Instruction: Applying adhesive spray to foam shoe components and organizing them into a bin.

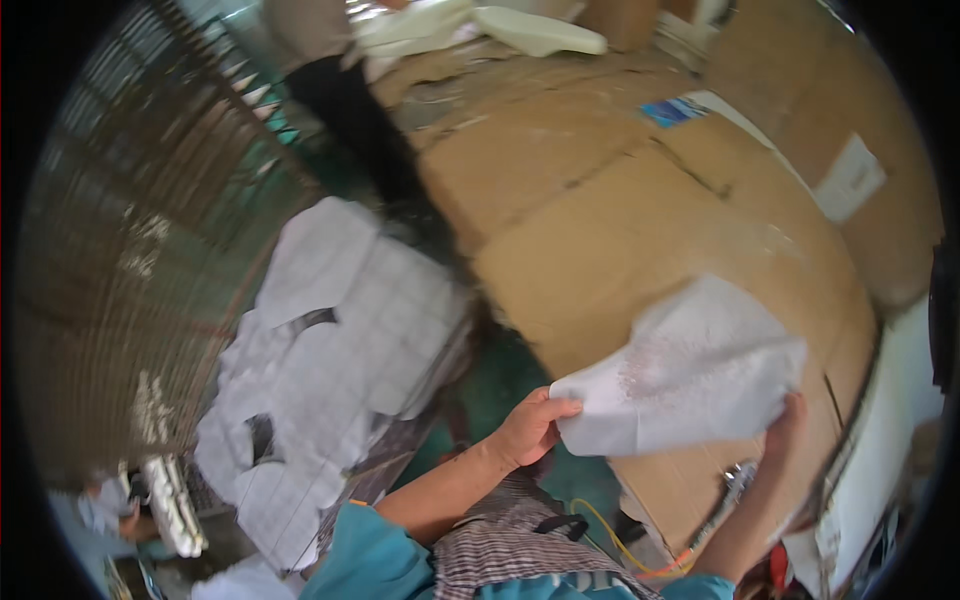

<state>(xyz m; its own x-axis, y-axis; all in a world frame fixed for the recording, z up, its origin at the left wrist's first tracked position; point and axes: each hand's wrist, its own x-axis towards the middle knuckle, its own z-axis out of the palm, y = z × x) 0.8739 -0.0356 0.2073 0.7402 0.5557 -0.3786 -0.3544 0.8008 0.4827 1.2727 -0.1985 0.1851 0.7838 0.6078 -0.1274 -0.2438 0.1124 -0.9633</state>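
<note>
A white, flexible sheet [700,385] with a reddish-brown speckled patch is stretched between my two hands, over the near edge of a cardboard-covered table [560,230]. My left hand [530,425] pinches its left corner, thumb on top. At the sheet's right edge, my right hand [787,425] is closed on it, the fingers partly hidden and blurred. Just left of my right forearm, a metal tool [738,480] lies on the cardboard, close to an orange and yellow hose [680,570].
To my left stands a pile of white cut sheets [350,340], some with dark openings. A person in dark trousers [355,120] stands beyond it. Pale shaped pieces [540,30] lie at the table's far end. Cardboard [800,90] rises along the right side.
</note>
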